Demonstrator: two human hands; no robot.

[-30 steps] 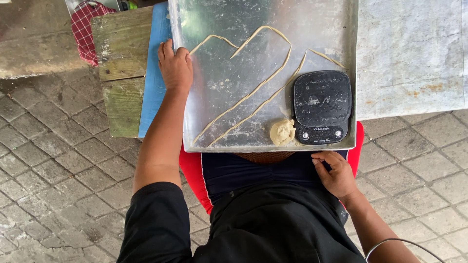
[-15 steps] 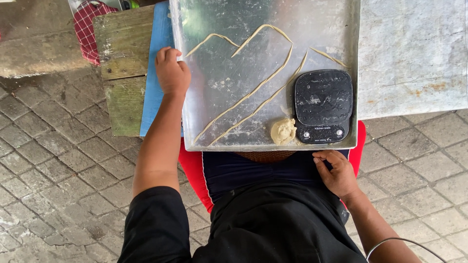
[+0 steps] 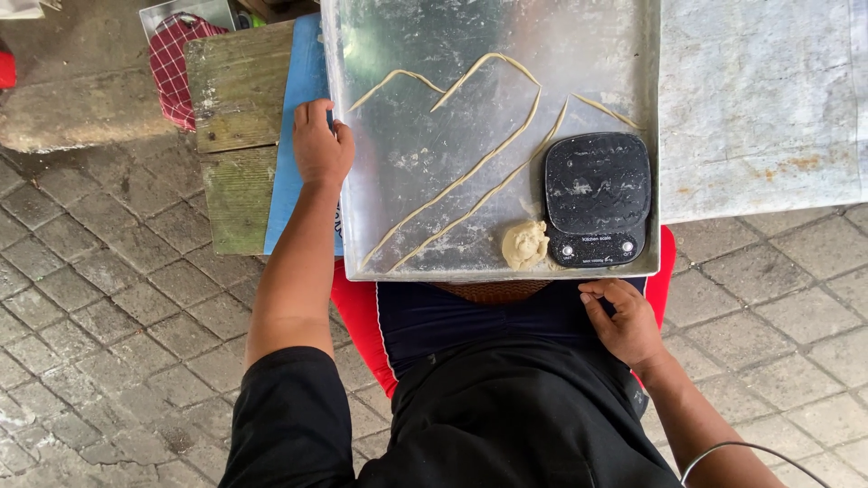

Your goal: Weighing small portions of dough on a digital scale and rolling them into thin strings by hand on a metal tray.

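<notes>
Two bare hands frame a metal tray (image 3: 434, 172) seen from the head camera, which looks straight down over the person's dark clothing to a paved floor (image 3: 99, 316). The left hand (image 3: 318, 145) lies at the tray's left edge, arm stretched forward and nearly straight, fingers curled over the rim with the knuckles up; it grips the rim and nothing else. The right hand (image 3: 624, 321) sits low beside the body, just below the tray's near right corner, wrist bent and fingers loosely curled inward; whether it holds anything cannot be told from here.

On the tray lie several thin dough strands (image 3: 470, 172), long and pale, running diagonally from the near left toward the far right, some bent into peaks. A small dough lump (image 3: 525, 245) rests near the front edge, touching the left side of a black kitchen scale (image 3: 597, 199) that stands in the tray's near right corner.

Under the left hand a blue board (image 3: 294, 108) shows beside weathered wooden planks (image 3: 237, 90). A red checked cloth (image 3: 174, 63) lies beyond the planks.
</notes>
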